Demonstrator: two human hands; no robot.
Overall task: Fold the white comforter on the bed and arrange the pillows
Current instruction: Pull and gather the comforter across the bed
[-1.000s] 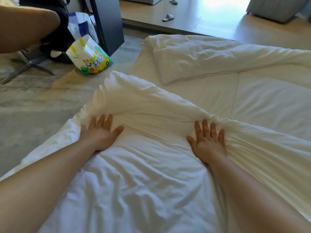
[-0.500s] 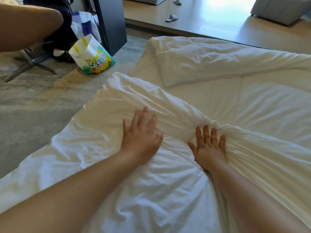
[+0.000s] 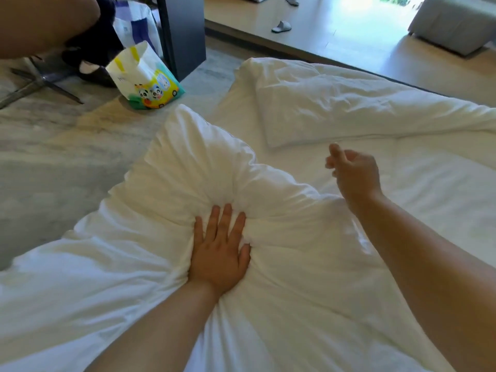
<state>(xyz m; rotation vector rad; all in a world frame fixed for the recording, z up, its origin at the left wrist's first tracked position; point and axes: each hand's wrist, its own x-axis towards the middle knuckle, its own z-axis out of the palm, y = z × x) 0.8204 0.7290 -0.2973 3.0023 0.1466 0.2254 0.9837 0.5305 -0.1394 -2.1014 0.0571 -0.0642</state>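
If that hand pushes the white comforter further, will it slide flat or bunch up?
Probably bunch up: the comforter is already gathered in deep folds ahead of the left hand. It looks soft, puffy and likely light, since it mounds high rather than lying flat.

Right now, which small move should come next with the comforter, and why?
Probably bring the right hand, hanging free above the bed, down onto the comforter beside the left hand, which presses the bunched fabric flat alone.

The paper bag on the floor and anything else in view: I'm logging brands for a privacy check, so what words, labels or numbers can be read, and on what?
None can be read.
Cartoon paper bag: faint grey marks on its white side, too blurred to read; otherwise only panda and rabbit drawings.
White comforter: no print visible.
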